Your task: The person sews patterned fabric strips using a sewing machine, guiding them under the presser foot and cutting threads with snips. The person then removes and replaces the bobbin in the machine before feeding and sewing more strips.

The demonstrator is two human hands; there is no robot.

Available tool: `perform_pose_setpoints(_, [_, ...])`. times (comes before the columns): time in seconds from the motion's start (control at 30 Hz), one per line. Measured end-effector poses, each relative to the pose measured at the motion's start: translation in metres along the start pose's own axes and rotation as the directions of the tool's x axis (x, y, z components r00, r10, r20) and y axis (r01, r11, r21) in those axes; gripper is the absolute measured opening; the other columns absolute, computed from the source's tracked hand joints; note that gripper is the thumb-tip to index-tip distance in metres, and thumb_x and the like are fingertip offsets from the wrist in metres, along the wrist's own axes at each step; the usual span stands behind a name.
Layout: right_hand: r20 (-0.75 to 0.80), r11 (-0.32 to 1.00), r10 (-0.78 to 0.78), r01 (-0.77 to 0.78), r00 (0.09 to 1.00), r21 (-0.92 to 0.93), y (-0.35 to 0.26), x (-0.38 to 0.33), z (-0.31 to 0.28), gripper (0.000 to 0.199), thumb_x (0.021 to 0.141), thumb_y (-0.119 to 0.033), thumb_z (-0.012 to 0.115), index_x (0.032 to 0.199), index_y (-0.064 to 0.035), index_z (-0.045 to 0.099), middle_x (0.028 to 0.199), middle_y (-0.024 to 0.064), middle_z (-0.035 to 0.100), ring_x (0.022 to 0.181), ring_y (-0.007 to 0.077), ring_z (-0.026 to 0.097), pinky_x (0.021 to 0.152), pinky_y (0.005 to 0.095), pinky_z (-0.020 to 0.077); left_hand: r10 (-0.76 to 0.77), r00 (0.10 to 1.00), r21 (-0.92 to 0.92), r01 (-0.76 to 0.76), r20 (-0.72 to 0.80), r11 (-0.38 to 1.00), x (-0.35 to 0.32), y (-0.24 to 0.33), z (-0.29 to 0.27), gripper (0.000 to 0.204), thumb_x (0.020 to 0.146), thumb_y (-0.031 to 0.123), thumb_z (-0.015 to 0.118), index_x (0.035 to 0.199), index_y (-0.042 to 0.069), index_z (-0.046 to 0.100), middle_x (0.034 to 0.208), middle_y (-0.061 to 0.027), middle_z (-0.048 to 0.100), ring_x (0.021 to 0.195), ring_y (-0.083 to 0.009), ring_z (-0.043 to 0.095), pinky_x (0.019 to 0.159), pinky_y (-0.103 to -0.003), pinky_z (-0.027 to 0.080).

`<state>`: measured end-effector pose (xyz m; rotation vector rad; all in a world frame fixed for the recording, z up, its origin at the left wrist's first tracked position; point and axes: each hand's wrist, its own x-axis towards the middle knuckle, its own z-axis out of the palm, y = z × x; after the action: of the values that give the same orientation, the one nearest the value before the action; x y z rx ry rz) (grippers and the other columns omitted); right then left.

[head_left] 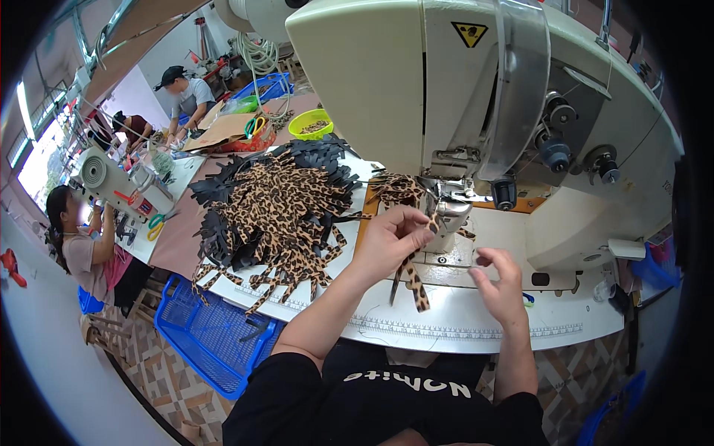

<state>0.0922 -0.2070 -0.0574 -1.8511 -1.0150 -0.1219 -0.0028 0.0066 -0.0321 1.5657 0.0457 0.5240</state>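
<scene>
The sewing machine (476,82) fills the far right of the surface (446,327), its head overhanging the needle area (446,212) and leaving only a low gap beneath. The left hand (387,238) holds a leopard-print strap (413,279) just beside that gap, and the right hand (500,286) sits near it on the right. A heap of leopard-print straps (279,215) blocks the left side. Bare surface runs along the near edge between the hands and in front of them. A blue basket (204,331) stands below the left edge.

Sewing workshop, industrial sewing machine (476,97), fabric strips (286,208)
</scene>
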Motion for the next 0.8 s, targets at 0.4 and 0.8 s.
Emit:
perform_pose_setpoints(0.4, [0.407,0.786,-0.004,-0.248,0.913,0.566,-0.056,0.052,0.013,0.024,0.080,-0.007,0.063,0.097,0.0032,0.050,0.079,0.0057,0.059,0.069,0.0084,0.056,0.062,0.0212,0.0450,-0.041,0.998,0.029,0.042,-0.053,0.999,0.015,0.015,0.005,0.021,0.084,0.007,0.063,0.102,-0.004,0.062,0.086,-0.0058,0.065,0.074,-0.0089,0.060,0.067,-0.021,0.050])
perform_pose_setpoints(0.8, [0.467,0.858,-0.022,-0.223,0.884,0.463,-0.050,0.059,0.009,0.026,0.078,0.003,0.054,0.104,0.0044,0.050,0.067,0.0029,0.058,0.061,0.0060,0.055,0.055,0.0200,0.0435,-0.098,0.992,0.145,0.108,-0.074,0.984,0.013,0.026,0.006,0.019,0.082,0.006,0.065,0.098,-0.004,0.062,0.086,-0.0062,0.065,0.075,-0.0082,0.061,0.067,-0.021,0.051])
